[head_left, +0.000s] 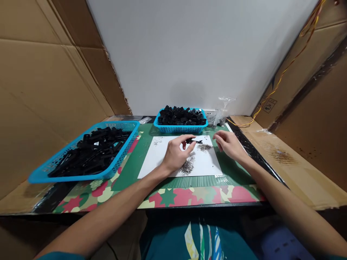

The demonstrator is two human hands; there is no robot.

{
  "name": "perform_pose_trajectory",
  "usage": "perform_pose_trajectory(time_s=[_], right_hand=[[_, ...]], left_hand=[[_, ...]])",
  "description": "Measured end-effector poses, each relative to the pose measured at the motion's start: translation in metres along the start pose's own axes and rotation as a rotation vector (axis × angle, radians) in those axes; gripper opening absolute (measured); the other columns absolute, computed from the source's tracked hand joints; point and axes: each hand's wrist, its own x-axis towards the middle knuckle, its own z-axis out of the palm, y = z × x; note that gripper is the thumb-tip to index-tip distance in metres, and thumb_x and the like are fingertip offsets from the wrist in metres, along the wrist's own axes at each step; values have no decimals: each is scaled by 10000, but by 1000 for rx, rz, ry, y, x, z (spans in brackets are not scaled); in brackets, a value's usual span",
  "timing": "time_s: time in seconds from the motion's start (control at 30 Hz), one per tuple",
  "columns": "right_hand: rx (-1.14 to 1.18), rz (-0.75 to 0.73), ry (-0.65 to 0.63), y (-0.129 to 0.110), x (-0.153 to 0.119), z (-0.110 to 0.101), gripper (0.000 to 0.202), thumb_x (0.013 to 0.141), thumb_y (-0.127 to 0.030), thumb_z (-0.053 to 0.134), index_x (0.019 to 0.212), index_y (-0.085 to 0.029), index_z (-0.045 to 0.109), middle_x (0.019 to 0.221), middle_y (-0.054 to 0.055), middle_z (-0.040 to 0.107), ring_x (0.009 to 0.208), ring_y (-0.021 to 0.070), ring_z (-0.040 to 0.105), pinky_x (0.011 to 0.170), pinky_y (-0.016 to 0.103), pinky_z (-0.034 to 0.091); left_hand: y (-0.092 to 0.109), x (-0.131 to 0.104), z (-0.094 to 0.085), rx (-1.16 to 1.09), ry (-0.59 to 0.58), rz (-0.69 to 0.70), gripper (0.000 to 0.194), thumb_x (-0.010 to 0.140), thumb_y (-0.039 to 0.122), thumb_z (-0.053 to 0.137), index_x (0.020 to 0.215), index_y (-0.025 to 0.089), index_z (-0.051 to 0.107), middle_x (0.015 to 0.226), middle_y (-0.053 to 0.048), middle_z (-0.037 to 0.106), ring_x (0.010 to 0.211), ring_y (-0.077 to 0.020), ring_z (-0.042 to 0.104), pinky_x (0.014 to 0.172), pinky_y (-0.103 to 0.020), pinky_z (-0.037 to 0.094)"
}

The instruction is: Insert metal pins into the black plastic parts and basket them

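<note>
Above the white sheet (pixel 153 162), my left hand (pixel 175 154) pinches a small black plastic part (pixel 197 141) between thumb and fingers. My right hand (pixel 228 143) is off to the right, apart from that part, with its fingers curled together; whether a tiny piece is between the fingertips cannot be seen. A heap of small shiny metal bits (pixel 187 167) lies below my left hand. Another pile of brownish metal bits (pixel 204 147) is between the two hands. A few loose bits (pixel 157 142) are scattered near the sheet's far left corner.
A large blue basket (pixel 119 163) of long black parts stands at left. Behind the sheet is a smaller blue basket (pixel 181 129) heaped with black pieces. Clear plastic bags (pixel 218 117) lie beside it. Cardboard walls flank the table, and yellow-orange wires (pixel 282 77) hang at right.
</note>
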Motion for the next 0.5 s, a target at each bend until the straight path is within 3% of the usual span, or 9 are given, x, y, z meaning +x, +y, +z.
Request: perform_pose_trajectory(time_s=[0.07,0.17,0.27,0.4,0.5], right_hand=[[-140,-1,-143,7,3,-6,329,954,-425,556,792,-177,699,577,-27,500,547,144,453,542,288,312],[-211,12,-294,12,4,-8,277,899,-399,622,811,-165,740,597,-37,463,587,135,393,563,283,263],[-179,34,-355,14,4,-5,231,859,-378,671,817,-163,745,598,-43,467,592,128,375,577,276,271],[-168,14,-388,15,3,-3,236,840,-380,689,792,-156,750,655,-9,577,626,136,427,604,272,331],[-209,-6,-457,13,3,-6,232,848,-367,678,781,-158,751,632,-16,558,614,133,424,592,269,327]], left_hand=[[-4,2,-2,-83,28,-92,216,949,333,688,1080,191,785,932,-28,759,661,-122,527,640,-286,445],[-10,2,1,-185,89,-100,179,940,313,686,1010,192,798,1019,-50,744,686,-115,531,622,-278,432],[-14,2,6,-249,114,-93,157,932,298,694,965,192,805,1039,-67,738,747,-131,574,633,-278,436],[-14,1,9,-283,57,-131,215,929,350,713,1043,196,810,1103,-79,740,755,-132,589,643,-279,459],[-13,0,9,-297,16,-143,246,950,363,685,1085,201,811,1144,-88,741,855,-158,642,705,-289,496]])
